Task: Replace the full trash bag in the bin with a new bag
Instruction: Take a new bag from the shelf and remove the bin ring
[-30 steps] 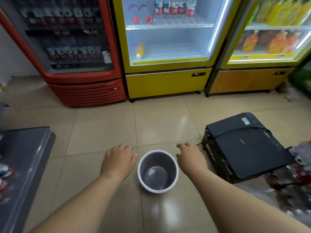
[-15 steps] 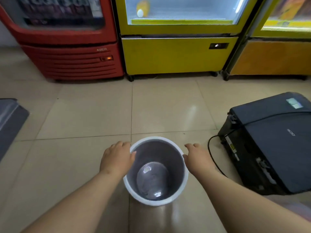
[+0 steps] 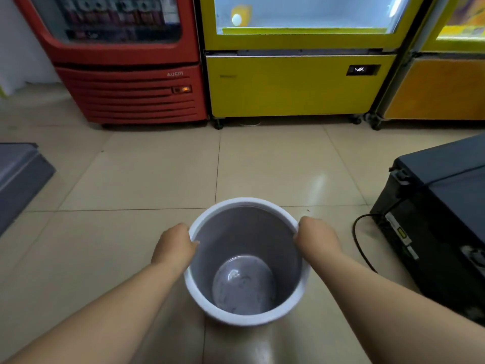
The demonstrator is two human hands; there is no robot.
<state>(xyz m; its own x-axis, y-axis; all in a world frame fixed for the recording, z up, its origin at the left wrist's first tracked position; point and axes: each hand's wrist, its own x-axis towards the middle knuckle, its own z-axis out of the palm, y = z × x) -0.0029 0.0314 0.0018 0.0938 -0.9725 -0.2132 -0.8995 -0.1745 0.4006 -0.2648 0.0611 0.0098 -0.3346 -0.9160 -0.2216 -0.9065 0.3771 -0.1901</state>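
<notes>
A round bin (image 3: 199,292) with a white rim and grey inside stands on the tiled floor in the lower middle of the view. It holds no bag and I see its bare bottom. My left hand (image 3: 174,245) grips the rim on the left side, fingers curled over the edge. My right hand (image 3: 316,239) grips the rim on the right side. No trash bag is in view.
A black box-shaped device (image 3: 441,214) with a cable sits on the floor at the right. A grey cabinet edge (image 3: 18,177) is at the left. A red cooler (image 3: 126,61), a yellow cooler (image 3: 296,61) and an orange one (image 3: 446,82) line the far wall.
The camera has come lower and closer to the bin. Both hands moved from beside the bin onto its rim and closed on it.
</notes>
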